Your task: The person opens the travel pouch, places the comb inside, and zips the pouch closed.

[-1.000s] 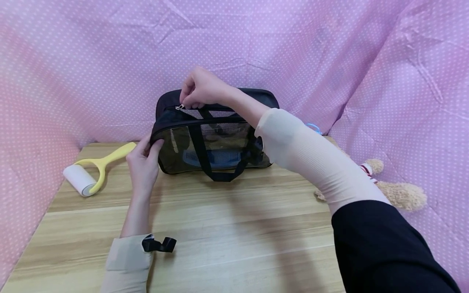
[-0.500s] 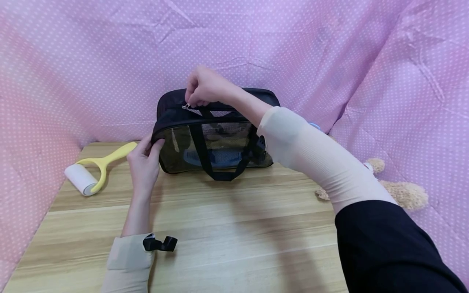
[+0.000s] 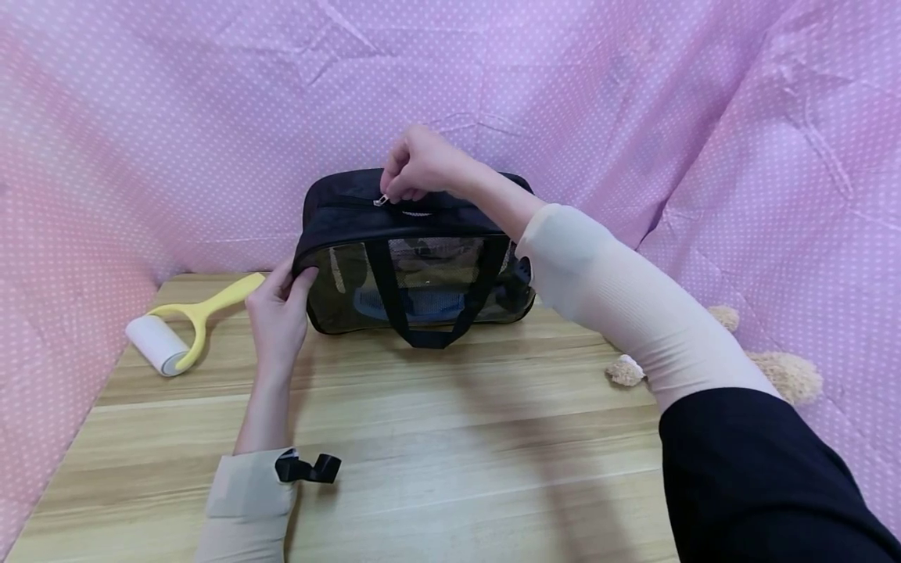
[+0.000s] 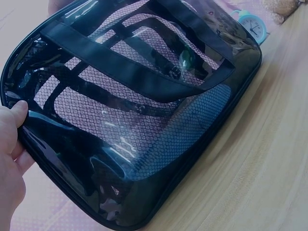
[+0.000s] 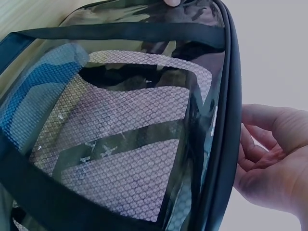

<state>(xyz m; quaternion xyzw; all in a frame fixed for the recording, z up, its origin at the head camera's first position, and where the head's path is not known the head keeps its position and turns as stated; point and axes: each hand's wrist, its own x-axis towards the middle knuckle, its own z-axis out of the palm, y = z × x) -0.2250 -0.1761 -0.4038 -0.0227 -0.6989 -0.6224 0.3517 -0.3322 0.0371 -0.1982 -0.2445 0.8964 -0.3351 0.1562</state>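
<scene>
A black bag (image 3: 345, 227) with a see-through front, mesh back and a strap handle (image 3: 429, 338) stands upright at the back of the table. My right hand (image 3: 418, 166) pinches the zipper pull (image 3: 381, 201) on its top; in the right wrist view the bag's edge hides those fingertips. Left of the pull the zipper is closed, while a short gap shows to its right. At the bag's left edge, my left hand (image 3: 277, 313) grips the side between thumb and fingers, also seen in the left wrist view. Through the clear front, a blue mesh-patterned thing (image 4: 192, 127) shows at the bottom.
A lint roller (image 3: 158, 344) with a yellow handle lies on the wooden table (image 3: 422, 453) at left. Fuzzy tan parts of a plush toy (image 3: 784, 375) show beyond my right sleeve. A light-blue alarm clock (image 4: 252, 28) stands past the bag's right end. Pink dotted cloth (image 3: 450, 70) hangs behind.
My right hand has drawn the zipper pull rightward along the bag's top, and the gap in the zipper has shrunk. The left hand keeps its grip on the bag's left edge.
</scene>
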